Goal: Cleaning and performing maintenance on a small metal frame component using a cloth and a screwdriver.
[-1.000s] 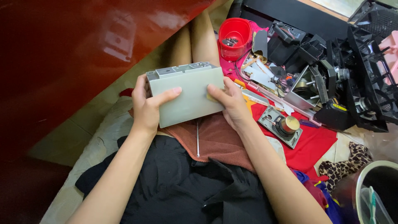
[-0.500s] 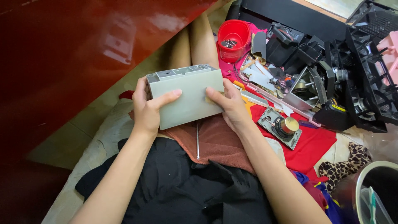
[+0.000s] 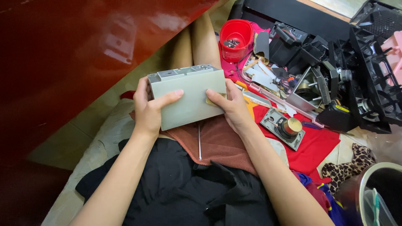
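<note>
1. The pale grey rectangular metal box [image 3: 188, 98] has barely shifted over the last second, held above the lap.
2. Left hand [image 3: 148, 109] and right hand [image 3: 232, 106] stay clasped around its ends, thumbs across the face.
3. A thin metal rod [image 3: 199, 142] lies on the brown cloth [image 3: 217, 144] below.

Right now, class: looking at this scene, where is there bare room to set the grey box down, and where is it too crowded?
Free: the brown towel on the lap, below the grey box held by the left hand and right hand, though a thin metal rod lies there; also the red cloth below the small speaker. Crowded: the parts pile by the red cup.
</note>
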